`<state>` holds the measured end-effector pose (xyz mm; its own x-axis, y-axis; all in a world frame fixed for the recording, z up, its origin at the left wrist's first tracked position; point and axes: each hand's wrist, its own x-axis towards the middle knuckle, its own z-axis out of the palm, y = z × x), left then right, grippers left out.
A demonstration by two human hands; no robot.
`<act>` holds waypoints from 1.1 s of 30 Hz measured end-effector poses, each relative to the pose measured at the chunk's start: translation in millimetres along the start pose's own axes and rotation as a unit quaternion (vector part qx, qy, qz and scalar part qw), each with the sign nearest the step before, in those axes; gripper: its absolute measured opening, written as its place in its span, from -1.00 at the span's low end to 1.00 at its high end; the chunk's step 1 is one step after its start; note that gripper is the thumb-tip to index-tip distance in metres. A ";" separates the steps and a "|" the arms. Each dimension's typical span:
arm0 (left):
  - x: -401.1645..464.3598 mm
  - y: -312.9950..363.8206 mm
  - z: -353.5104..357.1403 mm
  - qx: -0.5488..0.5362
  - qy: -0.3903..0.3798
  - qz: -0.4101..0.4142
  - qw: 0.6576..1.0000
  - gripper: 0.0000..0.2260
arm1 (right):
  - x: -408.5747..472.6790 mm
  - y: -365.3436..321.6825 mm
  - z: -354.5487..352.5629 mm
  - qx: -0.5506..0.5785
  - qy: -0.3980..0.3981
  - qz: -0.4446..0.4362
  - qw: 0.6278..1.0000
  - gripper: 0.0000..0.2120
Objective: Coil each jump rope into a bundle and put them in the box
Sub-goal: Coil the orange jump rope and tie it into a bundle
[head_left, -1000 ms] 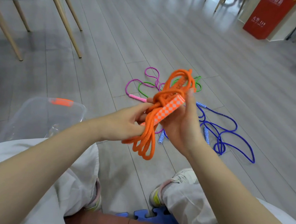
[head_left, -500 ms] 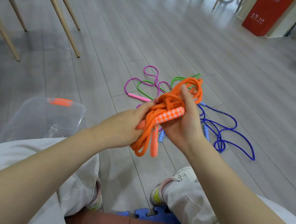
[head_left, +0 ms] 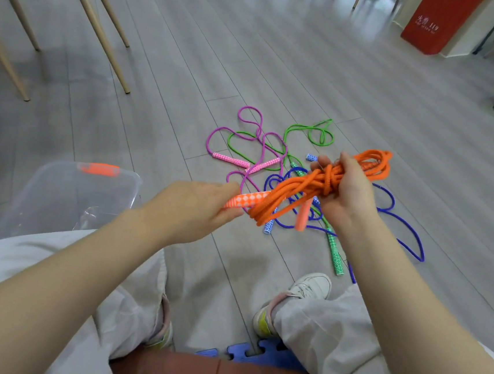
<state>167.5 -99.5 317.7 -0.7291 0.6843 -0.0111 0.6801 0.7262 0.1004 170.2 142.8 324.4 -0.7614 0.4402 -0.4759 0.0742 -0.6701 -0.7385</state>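
While the orange jump rope (head_left: 309, 189) is already gathered into loops with a wrap around its middle, it is not yet in the box (head_left: 66, 196), so I judge the first of four ropes to be nearly bundled and none stored. The clear box stands on the floor (head_left: 282, 54) at the person's left, just beside the knee, and nothing is visible inside it (its walls are see-through, so a rope would likely show).

The bundle is held in the air between both hands, above the loose ropes. Its long axis runs on a slant, from low at the left hand (head_left: 189, 208) up and away to the right hand (head_left: 344, 193), with the looped end poking out past the right hand. The left hand's fingers are curled around the checkered orange handle (head_left: 246, 200), which points along that same line. The right hand's fingers are wrapped over the knotted middle. The other orange handle hangs down below the coil.

Still to do, as far as I can tell: finish the wrap, drop this bundle into the box, then coil the purple rope (head_left: 244, 144), green rope (head_left: 308, 131) and blue rope (head_left: 409, 247), all lying tangled together on the floor.
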 end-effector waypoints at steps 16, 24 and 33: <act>-3.8 -12.9 20.4 -0.105 -0.093 -0.037 0.989 -0.77 | 18.7 -54.9 -28.0 0.023 0.041 -0.047 0.998 -0.68; -7.5 -24.0 26.2 -0.128 -0.107 -0.051 0.985 -0.78 | 21.9 -69.4 -36.2 0.062 0.063 -0.072 0.993 -0.67; -2.5 -36.4 61.8 -0.141 -0.151 -0.078 0.975 -0.77 | 15.7 -41.0 -2.6 0.096 -0.033 -0.026 0.994 -0.61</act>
<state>149.3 -123.6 252.6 -0.7369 0.5866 -0.3360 0.4839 0.8048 0.3437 156.9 178.8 346.0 -0.8021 0.4416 -0.4021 -0.0863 -0.7520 -0.6535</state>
